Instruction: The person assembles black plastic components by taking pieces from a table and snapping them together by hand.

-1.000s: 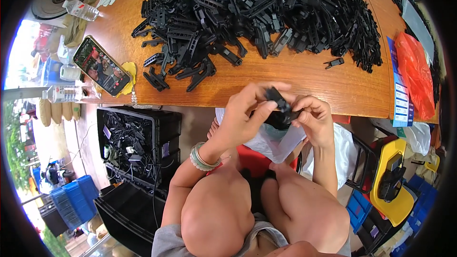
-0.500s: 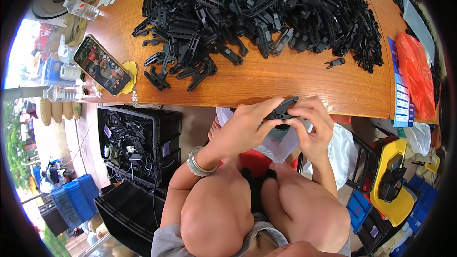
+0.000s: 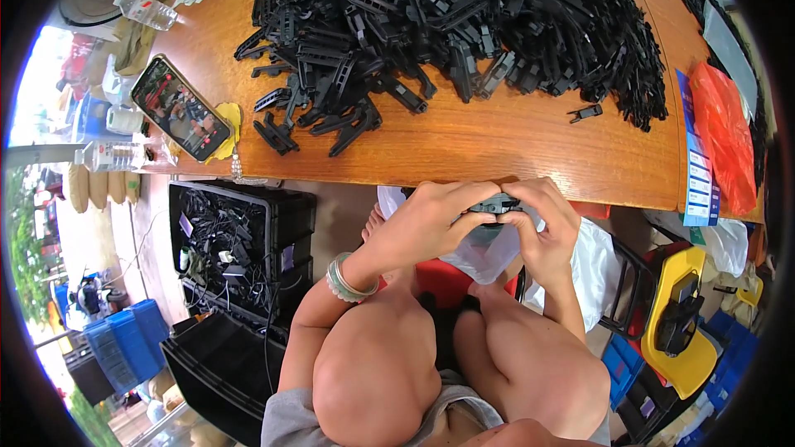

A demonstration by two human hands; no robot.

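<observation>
A small black plastic part (image 3: 498, 204) is pinched between both my hands, just off the table's near edge. My left hand (image 3: 437, 213) has thumb and fingers closed on its left end. The fingers of my right hand (image 3: 542, 219) grip its right end, with the thumb underneath. Much of the part is hidden by my fingers. Beyond the hands, a large pile of similar black plastic parts (image 3: 464, 21) covers the far side of the wooden table (image 3: 414, 157). One loose part (image 3: 585, 112) lies by itself near the pile's right front.
A lit phone (image 3: 180, 108) leans on the table's left, beside a clear plastic bottle (image 3: 147, 12). At right lie a red plastic bag (image 3: 722, 132) and a blue-and-white sheet (image 3: 701, 161). Below left stands a black crate (image 3: 224, 240) full of parts; a yellow chair (image 3: 683, 323) stands lower right.
The black part has turned from a tilted position to lie nearly level between my hands. My fingers have closed in around it, and my right hand has dropped slightly.
</observation>
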